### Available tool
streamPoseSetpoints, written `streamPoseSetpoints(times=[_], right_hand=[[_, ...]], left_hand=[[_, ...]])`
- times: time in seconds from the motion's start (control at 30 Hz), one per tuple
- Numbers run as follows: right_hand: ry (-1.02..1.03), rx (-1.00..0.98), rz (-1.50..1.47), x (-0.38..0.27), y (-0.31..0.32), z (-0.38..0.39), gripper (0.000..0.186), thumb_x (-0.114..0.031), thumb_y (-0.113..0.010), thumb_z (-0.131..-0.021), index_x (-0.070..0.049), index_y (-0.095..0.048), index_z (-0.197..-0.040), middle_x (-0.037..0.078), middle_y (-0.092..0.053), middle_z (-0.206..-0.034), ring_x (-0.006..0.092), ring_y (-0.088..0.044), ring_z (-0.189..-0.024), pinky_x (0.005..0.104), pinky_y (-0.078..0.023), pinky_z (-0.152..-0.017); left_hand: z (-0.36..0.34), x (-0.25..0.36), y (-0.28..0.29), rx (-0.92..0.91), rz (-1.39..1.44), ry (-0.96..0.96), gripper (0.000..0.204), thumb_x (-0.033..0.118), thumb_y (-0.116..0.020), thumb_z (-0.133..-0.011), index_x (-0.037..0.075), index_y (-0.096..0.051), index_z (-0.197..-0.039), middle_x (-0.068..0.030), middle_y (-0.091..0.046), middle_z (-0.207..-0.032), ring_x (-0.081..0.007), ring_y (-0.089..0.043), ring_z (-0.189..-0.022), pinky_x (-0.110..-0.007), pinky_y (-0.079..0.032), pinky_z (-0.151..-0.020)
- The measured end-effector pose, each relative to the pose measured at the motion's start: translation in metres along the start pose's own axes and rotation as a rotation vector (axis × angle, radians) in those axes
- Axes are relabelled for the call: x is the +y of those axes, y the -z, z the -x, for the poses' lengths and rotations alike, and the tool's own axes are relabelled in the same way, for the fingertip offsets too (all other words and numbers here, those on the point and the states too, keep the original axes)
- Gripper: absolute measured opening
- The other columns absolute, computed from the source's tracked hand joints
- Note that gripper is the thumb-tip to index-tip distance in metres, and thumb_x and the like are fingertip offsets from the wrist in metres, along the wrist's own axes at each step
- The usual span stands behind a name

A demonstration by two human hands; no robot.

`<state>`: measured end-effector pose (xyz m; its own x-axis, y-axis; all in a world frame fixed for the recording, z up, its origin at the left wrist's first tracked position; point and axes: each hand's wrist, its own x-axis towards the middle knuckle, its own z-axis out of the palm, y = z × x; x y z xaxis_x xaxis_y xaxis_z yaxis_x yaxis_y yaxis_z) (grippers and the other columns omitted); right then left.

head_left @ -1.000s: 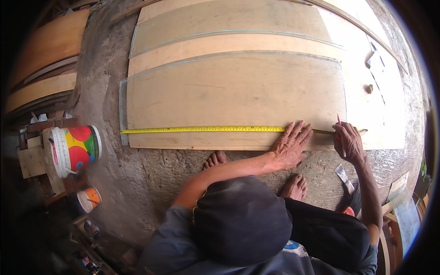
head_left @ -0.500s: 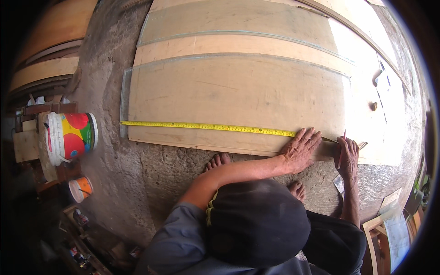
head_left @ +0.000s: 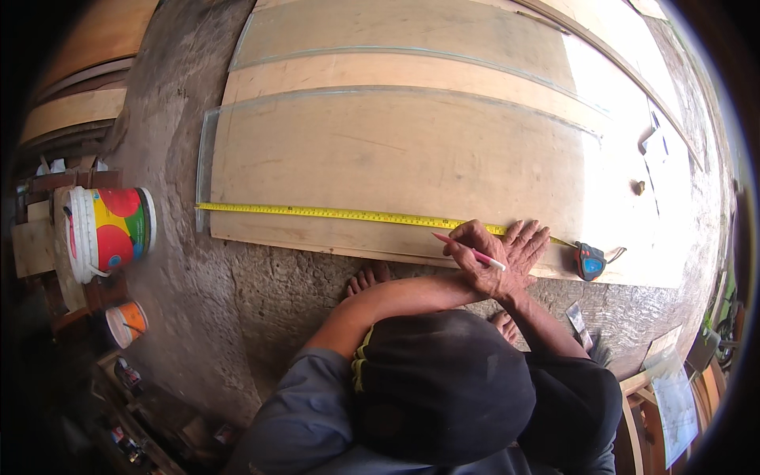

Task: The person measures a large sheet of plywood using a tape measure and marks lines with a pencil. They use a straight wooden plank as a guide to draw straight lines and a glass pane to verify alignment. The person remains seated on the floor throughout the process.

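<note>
A yellow tape measure blade (head_left: 348, 214) runs along the near part of a glass sheet (head_left: 396, 150) laid on a plywood board (head_left: 269, 77). My left hand (head_left: 522, 249) lies flat over the blade toward its right end, fingers spread. Crossed over my left wrist, my right hand (head_left: 481, 275) grips a pinkish-red and white pen (head_left: 492, 262), tip pointing left, just below the blade. The tape measure case (head_left: 589, 261), dark with blue and orange, rests on the board's near right part, apart from both hands.
A second glass sheet (head_left: 412, 39) lies farther back on the board. A long wooden strip (head_left: 594, 55) runs along the far right. At left stand a colourful paint bucket (head_left: 123, 229) and a small orange-and-white tub (head_left: 127, 323). A wooden frame (head_left: 633, 427) is at lower right.
My right hand has left the tape case and swung left across my left wrist, carrying the pen. The case now shows uncovered. My left hand stays flat on the blade.
</note>
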<state>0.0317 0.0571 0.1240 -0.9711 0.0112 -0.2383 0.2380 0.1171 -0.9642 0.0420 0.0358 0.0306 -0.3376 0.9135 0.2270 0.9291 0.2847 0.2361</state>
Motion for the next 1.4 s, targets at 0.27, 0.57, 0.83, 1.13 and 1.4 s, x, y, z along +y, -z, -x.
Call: streamPoseSetpoints(times=[0.27,0.57,0.83,1.13,1.4], right_hand=[[0.016,-0.057,0.181,0.018,-0.002,-0.01,0.014,-0.01,-0.063,-0.095,-0.003,-0.063,-0.106,0.011,-0.062,-0.075,0.0173,-0.06,-0.063,0.0332,-0.05,-0.061],[0.043,-0.067,0.244,0.017,0.0,-0.013,0.014,-0.01,-0.063,-0.095,-0.004,-0.064,-0.108,0.012,-0.062,-0.073,0.0186,-0.059,-0.06,0.034,-0.049,-0.056],[0.087,-0.079,0.278,0.019,0.0,-0.014,0.016,-0.008,-0.062,-0.094,-0.006,-0.064,-0.109,0.015,-0.063,-0.078,0.0282,-0.063,-0.064,0.0379,-0.051,-0.06],[0.109,-0.086,0.271,0.024,-0.001,-0.015,0.016,-0.006,-0.063,-0.093,-0.006,-0.063,-0.109,0.016,-0.063,-0.078,0.0289,-0.063,-0.064,0.0383,-0.051,-0.06],[0.077,-0.101,0.261,0.019,0.0,-0.015,0.014,-0.008,-0.065,-0.094,-0.005,-0.064,-0.107,0.014,-0.063,-0.076,0.0267,-0.063,-0.064,0.038,-0.05,-0.059]], left_hand=[[0.0,0.001,0.003,0.027,-0.061,0.006,0.1,0.068,-0.055,-0.083,0.005,-0.031,-0.158,-0.012,-0.02,-0.168,-0.0371,-0.006,-0.157,-0.056,0.002,-0.126],[-0.002,0.002,0.001,0.002,-0.091,-0.004,0.101,0.07,-0.052,-0.084,0.006,-0.03,-0.158,-0.0119,-0.019,-0.169,-0.038,-0.005,-0.157,-0.059,0.003,-0.125],[-0.001,0.002,0.001,0.011,-0.146,0.0,0.101,0.071,-0.05,-0.084,0.006,-0.029,-0.159,-0.012,-0.018,-0.169,-0.0379,-0.005,-0.157,-0.058,0.003,-0.125],[0.0,0.002,0.004,0.033,-0.131,-0.002,0.1,0.07,-0.05,-0.085,0.005,-0.029,-0.158,-0.0127,-0.019,-0.169,-0.038,-0.006,-0.157,-0.058,0.002,-0.126],[-0.001,0.001,0.004,0.026,-0.117,-0.006,0.1,0.069,-0.051,-0.084,0.005,-0.029,-0.158,-0.0125,-0.018,-0.169,-0.038,-0.005,-0.157,-0.057,0.002,-0.126]])
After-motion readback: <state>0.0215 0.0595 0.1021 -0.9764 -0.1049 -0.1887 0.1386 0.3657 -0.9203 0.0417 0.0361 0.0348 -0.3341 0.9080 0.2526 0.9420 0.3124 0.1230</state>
